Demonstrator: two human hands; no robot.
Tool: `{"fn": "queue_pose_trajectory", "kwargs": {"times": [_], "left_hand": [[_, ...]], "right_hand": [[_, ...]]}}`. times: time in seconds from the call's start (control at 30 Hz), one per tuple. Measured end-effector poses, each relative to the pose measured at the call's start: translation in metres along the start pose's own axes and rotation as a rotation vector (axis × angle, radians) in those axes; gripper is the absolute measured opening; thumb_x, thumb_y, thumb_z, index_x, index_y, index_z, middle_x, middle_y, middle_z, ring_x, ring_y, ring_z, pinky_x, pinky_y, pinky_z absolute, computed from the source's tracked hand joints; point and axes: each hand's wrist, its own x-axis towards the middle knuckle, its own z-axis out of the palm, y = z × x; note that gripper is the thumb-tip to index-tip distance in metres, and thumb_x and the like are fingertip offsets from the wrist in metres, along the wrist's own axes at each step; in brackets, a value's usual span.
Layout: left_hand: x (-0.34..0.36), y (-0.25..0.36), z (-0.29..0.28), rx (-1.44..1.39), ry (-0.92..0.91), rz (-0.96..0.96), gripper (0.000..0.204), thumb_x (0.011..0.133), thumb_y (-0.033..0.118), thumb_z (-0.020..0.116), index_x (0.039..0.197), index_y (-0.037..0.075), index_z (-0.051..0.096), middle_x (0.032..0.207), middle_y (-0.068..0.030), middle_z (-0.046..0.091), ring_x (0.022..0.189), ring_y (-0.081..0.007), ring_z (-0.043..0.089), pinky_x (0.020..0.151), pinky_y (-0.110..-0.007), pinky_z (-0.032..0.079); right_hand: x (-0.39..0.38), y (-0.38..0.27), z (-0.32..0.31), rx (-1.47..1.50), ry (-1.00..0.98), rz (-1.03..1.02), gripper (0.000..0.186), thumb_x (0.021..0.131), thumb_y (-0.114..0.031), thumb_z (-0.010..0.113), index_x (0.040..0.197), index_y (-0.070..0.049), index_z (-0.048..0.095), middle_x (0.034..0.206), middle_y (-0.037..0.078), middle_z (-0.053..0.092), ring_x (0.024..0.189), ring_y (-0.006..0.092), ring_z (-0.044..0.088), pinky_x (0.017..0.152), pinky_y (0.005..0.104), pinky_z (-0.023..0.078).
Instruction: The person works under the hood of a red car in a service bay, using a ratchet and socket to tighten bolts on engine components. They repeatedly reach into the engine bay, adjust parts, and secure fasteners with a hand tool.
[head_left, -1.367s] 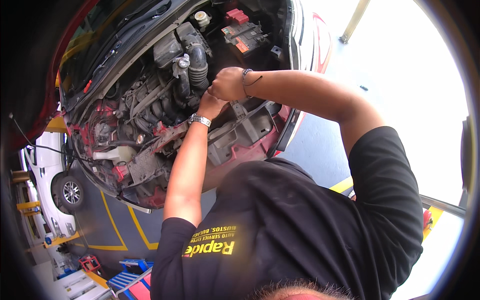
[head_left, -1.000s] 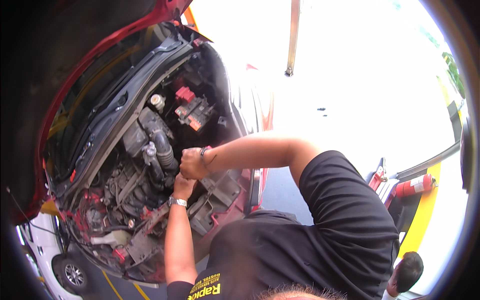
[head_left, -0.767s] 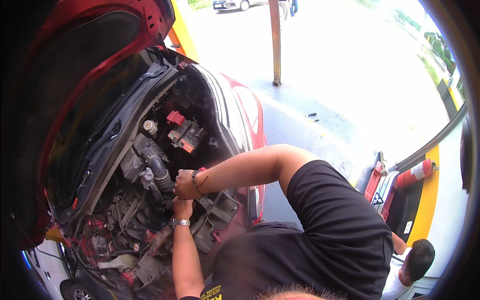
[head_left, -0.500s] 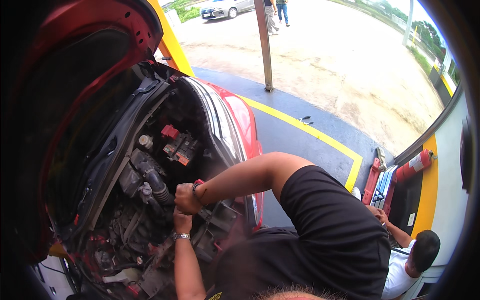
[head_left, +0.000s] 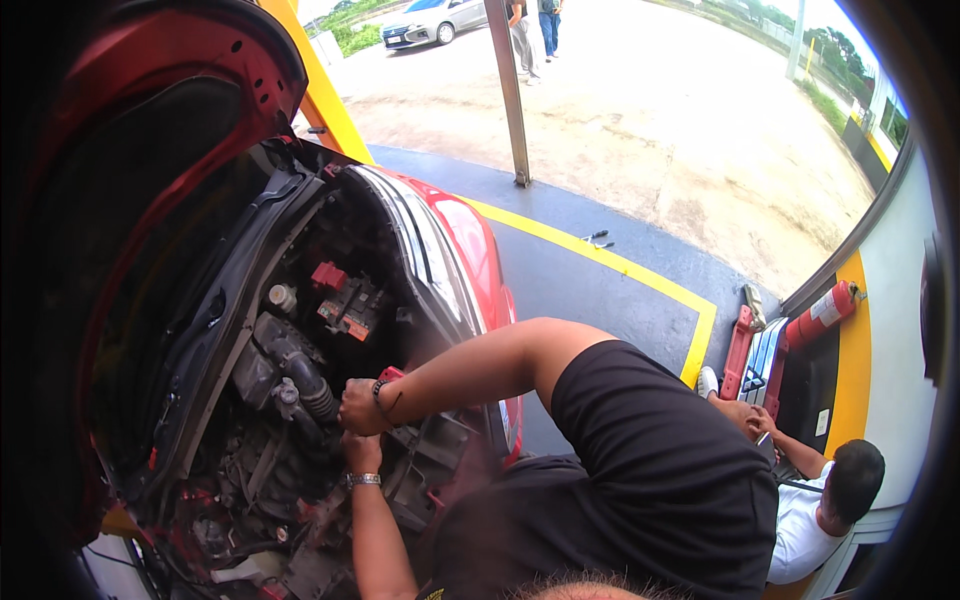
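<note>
Both my hands are together over the open engine bay of a red car, near its front edge. My right hand, a dark bracelet at its wrist, is closed just above the left one. My left hand, with a metal-banded watch below it, is curled closed too. The two hands touch or nearly touch, and whatever they grip is hidden. Beside them runs a ribbed black air hose. A small red piece shows behind my right wrist; its kind is unclear.
Further in sit the battery and a white-capped reservoir. The raised hood stands at left. A person in white sits at right, near a fire extinguisher and a red bumper part. A tool lies on the floor.
The whole view has shifted slightly. My right hand has turned a little at the wrist, and both hands stay closed together at the same spot in the engine bay.
</note>
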Motion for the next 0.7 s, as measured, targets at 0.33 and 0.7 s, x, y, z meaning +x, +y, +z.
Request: {"fn": "queue_pose_trajectory", "kwargs": {"times": [0.33,0.7], "left_hand": [[-0.003,-0.017,0.013,0.095,-0.018,-0.110,0.031,0.078,0.021,0.078,0.101,0.001,0.072,0.092,-0.0202,0.072,0.091,-0.0399,0.069,0.077,-0.046,0.053],[-0.002,-0.016,0.011,-0.152,0.054,-0.057,0.031,0.082,0.021,0.075,0.104,0.000,0.071,0.101,-0.0202,0.073,0.095,-0.0368,0.069,0.081,-0.042,0.052]], "right_hand": [[0.008,0.011,0.007,0.260,-0.281,0.077,0.025,0.077,-0.028,0.065,0.094,-0.011,0.073,0.090,0.009,0.067,0.095,0.0304,0.064,0.087,0.0440,0.050],[0.011,0.016,0.011,0.054,-0.270,-0.120,0.026,0.083,-0.032,0.063,0.098,-0.015,0.076,0.096,0.004,0.074,0.095,0.0217,0.068,0.084,0.0416,0.046]]}}
